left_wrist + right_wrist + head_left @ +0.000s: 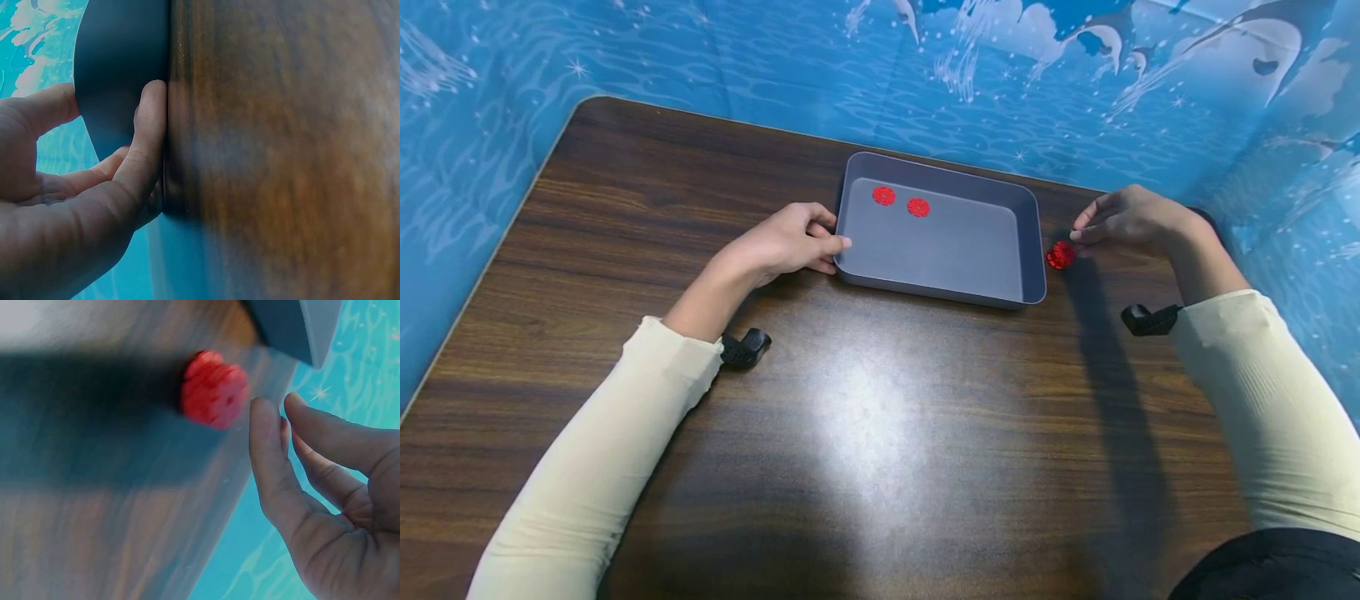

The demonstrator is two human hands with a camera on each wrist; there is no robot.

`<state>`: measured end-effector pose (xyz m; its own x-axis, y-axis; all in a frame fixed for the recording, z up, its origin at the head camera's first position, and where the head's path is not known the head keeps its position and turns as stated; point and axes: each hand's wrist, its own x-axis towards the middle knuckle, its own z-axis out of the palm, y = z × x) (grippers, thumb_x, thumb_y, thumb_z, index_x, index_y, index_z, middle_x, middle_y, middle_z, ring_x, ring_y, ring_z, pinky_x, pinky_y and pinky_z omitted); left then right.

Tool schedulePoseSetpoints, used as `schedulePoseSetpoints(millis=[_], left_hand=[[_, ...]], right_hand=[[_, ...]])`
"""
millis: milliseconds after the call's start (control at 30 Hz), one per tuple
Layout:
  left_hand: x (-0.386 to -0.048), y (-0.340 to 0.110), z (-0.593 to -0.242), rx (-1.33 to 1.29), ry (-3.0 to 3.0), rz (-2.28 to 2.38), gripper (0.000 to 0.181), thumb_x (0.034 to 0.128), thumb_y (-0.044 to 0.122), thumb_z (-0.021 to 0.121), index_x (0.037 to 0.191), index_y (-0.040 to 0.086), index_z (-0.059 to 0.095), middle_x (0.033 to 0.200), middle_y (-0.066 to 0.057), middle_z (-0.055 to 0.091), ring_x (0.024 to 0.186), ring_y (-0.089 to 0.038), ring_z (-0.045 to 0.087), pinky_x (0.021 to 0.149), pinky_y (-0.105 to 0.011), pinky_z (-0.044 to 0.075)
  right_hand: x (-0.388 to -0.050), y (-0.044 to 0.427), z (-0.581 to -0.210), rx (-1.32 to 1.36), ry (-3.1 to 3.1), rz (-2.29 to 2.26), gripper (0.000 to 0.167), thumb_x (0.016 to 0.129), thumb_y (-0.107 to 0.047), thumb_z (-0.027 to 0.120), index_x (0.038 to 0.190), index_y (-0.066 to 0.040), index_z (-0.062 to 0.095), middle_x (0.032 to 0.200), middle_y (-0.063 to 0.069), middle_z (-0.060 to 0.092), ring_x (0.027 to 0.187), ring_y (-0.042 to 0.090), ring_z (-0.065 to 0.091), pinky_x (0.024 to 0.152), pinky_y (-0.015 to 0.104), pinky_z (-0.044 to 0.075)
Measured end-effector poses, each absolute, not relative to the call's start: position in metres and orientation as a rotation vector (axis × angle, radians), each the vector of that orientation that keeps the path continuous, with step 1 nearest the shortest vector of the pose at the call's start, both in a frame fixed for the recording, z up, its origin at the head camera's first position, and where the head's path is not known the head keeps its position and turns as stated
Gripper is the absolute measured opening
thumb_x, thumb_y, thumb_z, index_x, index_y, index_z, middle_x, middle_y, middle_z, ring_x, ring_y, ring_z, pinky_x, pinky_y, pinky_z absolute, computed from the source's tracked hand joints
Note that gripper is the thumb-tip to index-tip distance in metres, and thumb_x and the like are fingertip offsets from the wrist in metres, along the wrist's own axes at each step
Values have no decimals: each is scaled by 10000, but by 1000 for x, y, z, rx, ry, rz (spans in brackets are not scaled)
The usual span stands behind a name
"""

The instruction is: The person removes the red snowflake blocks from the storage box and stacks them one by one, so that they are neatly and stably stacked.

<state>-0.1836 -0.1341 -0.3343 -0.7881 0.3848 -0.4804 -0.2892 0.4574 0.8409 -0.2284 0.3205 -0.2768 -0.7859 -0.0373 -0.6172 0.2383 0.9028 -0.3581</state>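
Note:
A grey rectangular tray (940, 250) stands on the table, and two flat red notched discs (918, 207) lie inside it toward its far left. My left hand (797, 239) grips the tray's left end, thumb over the rim and fingers against the outer wall. The left wrist view shows those fingers (147, 134) along the dark tray wall (119, 56). Just right of the tray sits a small pile of red notched discs (1061, 255). Close beside that pile is my right hand (1131, 221); its thumb and forefinger nearly meet, with nothing visible between them. In the right wrist view, a gap separates the fingertips from the pile (215, 390).
The dark wood-grain table (865, 417) extends toward me. A blue sea-patterned sheet (775, 67) hangs behind the table and at both sides. Each wrist carries a black camera (747, 348). A black rounded object (1270, 567) shows at the bottom right.

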Motion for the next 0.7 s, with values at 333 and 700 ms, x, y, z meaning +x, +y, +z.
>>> schedulePoseSetpoints(millis=[333, 700], left_hand=[[-183, -136, -336, 90, 2081, 1367, 655, 1126, 196, 584, 1659, -35, 281, 1352, -212, 546, 1215, -374, 711, 1085, -441, 615], [-183, -135, -333, 114, 2085, 1336, 650, 1140, 195, 544, 1671, -36, 249, 1361, -216, 541, 1295, -399, 672, 1153, -456, 569]], right_hand=[[-249, 275, -261, 146, 2417, -566, 383, 1082, -339, 681, 1348, -67, 645, 1078, -25, 800, 945, 108, 757, 842, 330, 618], [-266, 216, -251, -12, 2351, -582, 406, 1075, -303, 694, 1365, -25, 631, 1057, 0, 813, 959, 99, 800, 1049, 420, 625]])
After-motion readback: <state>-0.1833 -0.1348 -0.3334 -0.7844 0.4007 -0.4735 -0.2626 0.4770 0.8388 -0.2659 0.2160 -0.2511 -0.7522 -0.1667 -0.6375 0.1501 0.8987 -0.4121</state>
